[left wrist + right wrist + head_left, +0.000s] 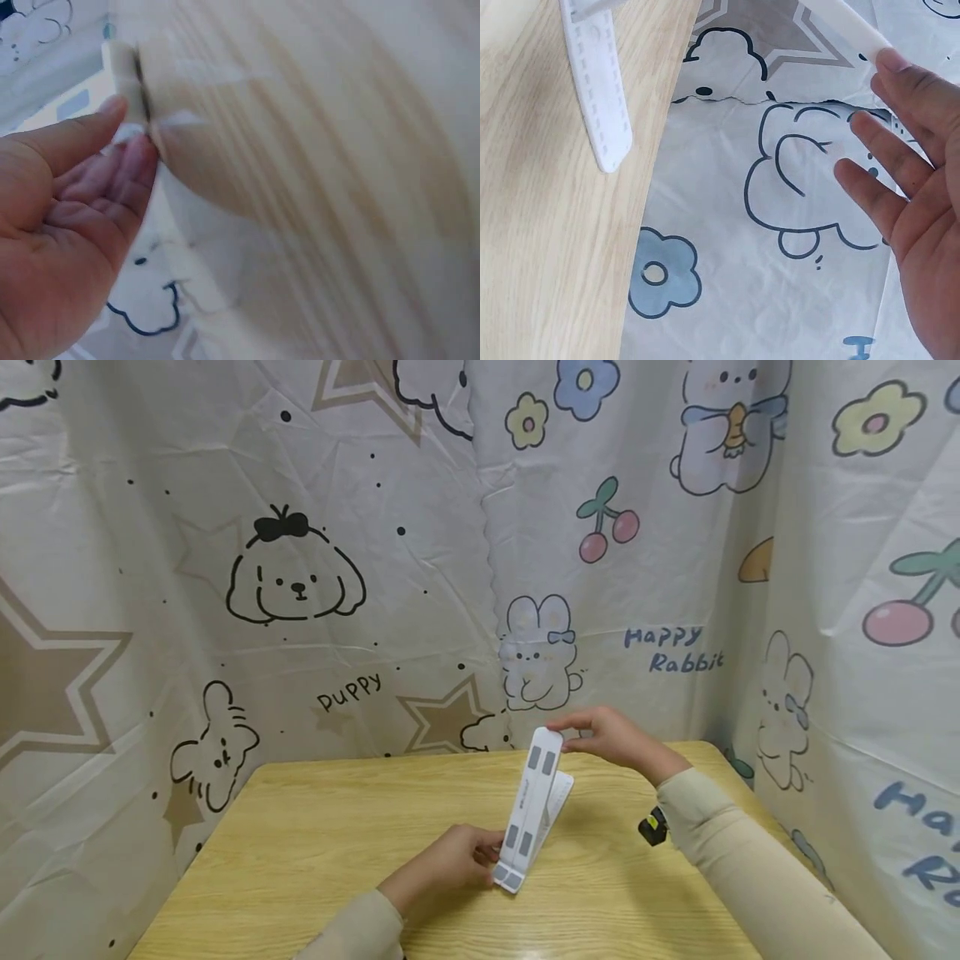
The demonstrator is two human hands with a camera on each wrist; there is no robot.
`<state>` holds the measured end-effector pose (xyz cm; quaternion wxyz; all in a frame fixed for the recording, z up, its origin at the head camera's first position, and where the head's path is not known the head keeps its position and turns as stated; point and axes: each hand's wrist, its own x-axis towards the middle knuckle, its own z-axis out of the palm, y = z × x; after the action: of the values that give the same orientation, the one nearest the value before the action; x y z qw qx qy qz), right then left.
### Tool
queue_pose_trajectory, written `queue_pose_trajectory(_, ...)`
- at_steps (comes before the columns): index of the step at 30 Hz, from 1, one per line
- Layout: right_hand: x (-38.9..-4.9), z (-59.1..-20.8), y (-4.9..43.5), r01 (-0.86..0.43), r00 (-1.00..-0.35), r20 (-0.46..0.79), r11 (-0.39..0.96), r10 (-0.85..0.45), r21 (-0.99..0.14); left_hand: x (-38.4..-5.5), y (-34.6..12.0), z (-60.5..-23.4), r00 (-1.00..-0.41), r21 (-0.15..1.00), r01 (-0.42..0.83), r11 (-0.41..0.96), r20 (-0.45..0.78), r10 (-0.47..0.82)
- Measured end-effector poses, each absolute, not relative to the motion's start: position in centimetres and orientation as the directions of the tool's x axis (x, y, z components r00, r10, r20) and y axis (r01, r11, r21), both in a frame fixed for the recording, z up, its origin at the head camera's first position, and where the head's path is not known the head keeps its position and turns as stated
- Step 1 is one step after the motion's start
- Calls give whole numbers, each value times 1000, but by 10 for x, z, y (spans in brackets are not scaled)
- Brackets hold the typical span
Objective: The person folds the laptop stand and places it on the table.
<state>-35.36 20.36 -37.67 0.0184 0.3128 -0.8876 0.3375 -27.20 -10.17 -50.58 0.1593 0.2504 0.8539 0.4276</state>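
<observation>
A white folding laptop stand with grey pads stands tilted over the table, its upper bar leaning up and away from the lower end. My right hand pinches the top end of that bar between thumb and forefinger; in the right wrist view the other fingers of the right hand are spread off it. Down at the lower, hinged end, my left hand holds the edge with thumb and fingertips. The left wrist view has the left thumb against the stand's end. A second, slotted leg angles out behind the bar.
The wood-grain table runs back to a white printed curtain, which also hangs along the right side. A small black device with a yellow-green mark shows beside the right sleeve.
</observation>
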Motion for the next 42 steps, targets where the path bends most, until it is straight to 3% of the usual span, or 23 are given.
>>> queue_pose_trajectory(9,-361,-360,199,-556,-741,77,545,-667,-627,-242,-75,-499,-906,718,282,637,-19,423)
queue_pose_trajectory(15,-363,-357,201,-549,-723,49,529,-689,-647,-232,-66,-500,-937,648,288,705,37,348)
queue_pose_trajectory(22,-355,-355,211,-541,-745,70,540,-663,-645,-241,-70,-499,-915,665,315,677,22,404)
queue_pose_trajectory(29,-340,-357,220,-496,-807,69,609,-587,-619,-258,-81,-496,-876,574,368,732,-50,480)
queue_pose_trajectory(33,-330,-359,221,-477,-836,92,633,-541,-610,-269,-92,-494,-842,519,448,728,-29,539)
queue_pose_trajectory(42,-320,-362,209,-430,-886,125,694,-446,-577,-298,-113,-500,-798,532,504,680,-15,603)
